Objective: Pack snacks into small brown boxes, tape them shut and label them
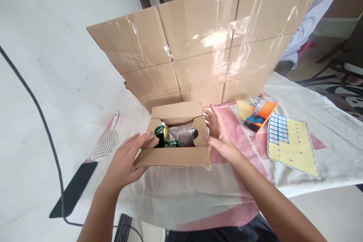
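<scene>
An open cardboard box [172, 157] sits in front of me on the cloth-covered table, flaps folded outward at front and back. Inside lie a clear-and-dark package [183, 134] and a green-and-yellow packaged item [161, 132], partly covered by the short side flaps. My left hand [127, 159] grips the box's left side, its fingers over the left flap and its thumb by the front flap. On the opposite side, my right hand [219, 134] holds the right edge, thumb against the side flap and fingers bent around the back corner.
A tall taped cardboard panel [198, 45] stands behind the box. At left lie a white slotted strainer [106, 145] and a black slab [73, 189]. Right are an orange-and-blue packet [262, 115] and a yellow sheet [295, 143]. A person's sleeve [312, 22] shows behind the panel.
</scene>
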A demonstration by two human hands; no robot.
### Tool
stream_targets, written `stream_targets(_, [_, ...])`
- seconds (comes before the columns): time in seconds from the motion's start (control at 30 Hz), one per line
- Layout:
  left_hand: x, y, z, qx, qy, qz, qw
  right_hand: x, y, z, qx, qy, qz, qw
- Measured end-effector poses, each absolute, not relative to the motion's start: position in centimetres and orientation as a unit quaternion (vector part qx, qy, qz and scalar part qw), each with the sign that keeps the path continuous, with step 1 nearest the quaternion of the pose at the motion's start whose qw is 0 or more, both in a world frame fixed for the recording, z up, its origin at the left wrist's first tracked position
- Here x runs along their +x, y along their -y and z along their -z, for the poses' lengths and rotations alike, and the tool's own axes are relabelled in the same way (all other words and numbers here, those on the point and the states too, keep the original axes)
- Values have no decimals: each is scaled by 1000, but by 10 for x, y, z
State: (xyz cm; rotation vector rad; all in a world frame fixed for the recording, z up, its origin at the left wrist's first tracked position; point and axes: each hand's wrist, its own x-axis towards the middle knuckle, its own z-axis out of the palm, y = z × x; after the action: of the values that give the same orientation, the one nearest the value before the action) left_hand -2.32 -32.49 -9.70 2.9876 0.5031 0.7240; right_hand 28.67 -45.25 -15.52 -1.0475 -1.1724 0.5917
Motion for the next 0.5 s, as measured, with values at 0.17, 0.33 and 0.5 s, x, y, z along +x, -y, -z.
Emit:
stream_targets(0.17, [-21,318,91,936,-230,-259,60,281,452,149,-469,545,-238,653])
stream_targets(0.33, [4,319,99,846,-414,-321,100,283,453,153,-468,546,-242,652])
stream_targets(0.5, [30,321,126,802,-390,-428,143,293,452,160,-448,494,-275,692])
